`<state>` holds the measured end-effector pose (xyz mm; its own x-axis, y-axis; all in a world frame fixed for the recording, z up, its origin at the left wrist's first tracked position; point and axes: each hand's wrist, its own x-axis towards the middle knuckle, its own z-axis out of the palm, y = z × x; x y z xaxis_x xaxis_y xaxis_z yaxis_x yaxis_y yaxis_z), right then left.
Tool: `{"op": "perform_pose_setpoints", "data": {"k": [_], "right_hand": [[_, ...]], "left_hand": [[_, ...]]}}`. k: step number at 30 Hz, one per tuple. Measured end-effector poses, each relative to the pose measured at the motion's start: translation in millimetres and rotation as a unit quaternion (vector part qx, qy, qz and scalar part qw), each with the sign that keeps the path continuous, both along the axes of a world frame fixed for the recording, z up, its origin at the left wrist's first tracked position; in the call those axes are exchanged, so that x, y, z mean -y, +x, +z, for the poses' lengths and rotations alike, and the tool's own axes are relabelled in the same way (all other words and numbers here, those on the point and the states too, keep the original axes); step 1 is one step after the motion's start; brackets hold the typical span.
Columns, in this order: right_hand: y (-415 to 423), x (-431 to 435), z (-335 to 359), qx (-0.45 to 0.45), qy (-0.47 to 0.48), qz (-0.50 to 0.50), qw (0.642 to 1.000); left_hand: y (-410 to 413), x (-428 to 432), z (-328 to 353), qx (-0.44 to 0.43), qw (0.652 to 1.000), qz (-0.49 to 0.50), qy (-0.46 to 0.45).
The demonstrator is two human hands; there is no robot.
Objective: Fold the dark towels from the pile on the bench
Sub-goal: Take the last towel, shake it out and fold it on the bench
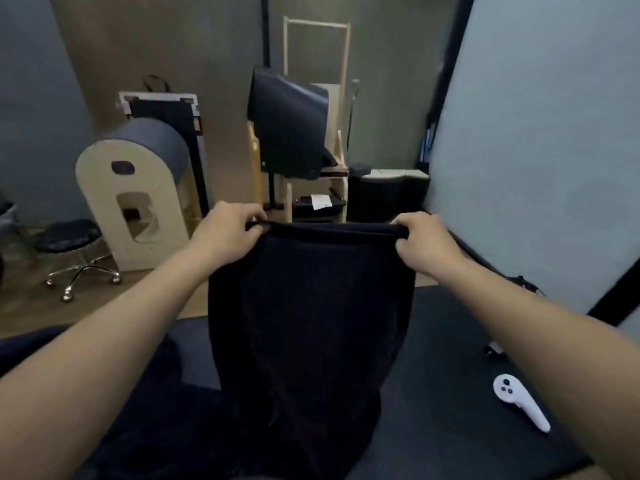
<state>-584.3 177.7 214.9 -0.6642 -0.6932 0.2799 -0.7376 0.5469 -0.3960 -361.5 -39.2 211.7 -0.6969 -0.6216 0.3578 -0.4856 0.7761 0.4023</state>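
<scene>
A dark towel (311,323) hangs lengthwise in front of me, held up by its top edge above the dark bench (443,358). My left hand (228,233) pinches the top left corner. My right hand (422,240) grips the top right corner. The top edge is stretched taut between both hands. The towel's lower end reaches down to the bench, where it merges with more dark cloth (145,410) heaped at the lower left; I cannot tell separate towels apart there.
A white handheld controller (519,401) lies on the bench at the right. Beyond the bench stand a wooden arched barrel unit (135,202), a black wheeled stool (74,247), a padded wooden chair frame (294,133) and a pale wall panel (554,150) on the right.
</scene>
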Motion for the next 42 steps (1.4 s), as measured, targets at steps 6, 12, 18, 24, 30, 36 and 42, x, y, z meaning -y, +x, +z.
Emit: {"op": "perform_pose_setpoints", "data": {"k": [6,12,18,24,30,36,42], "right_hand": [[49,89,-60,0.105,-0.039,0.144,0.983],[139,97,-143,0.217,-0.007,0.283,0.934],[176,81,-193,0.348,0.042,0.276,0.895],[194,77,-193,0.513,0.043,0.272,0.813],[177,67,-186,0.468,0.097,0.388,0.788],[100,66,-146,0.592,0.005,0.328,0.736],[43,50,-113,0.490,0.017,0.334,0.805]], "left_hand": [[36,37,-94,0.037,0.990,0.113,0.079],[42,-56,-185,-0.128,0.973,0.075,0.177],[82,-111,-229,-0.214,0.858,0.235,0.404],[83,-122,-211,-0.414,0.573,0.316,0.633],[95,-118,-202,-0.611,0.330,0.320,0.645],[117,-98,-227,-0.693,0.171,0.274,0.645],[90,-79,-259,-0.541,0.268,0.296,0.741]]}}
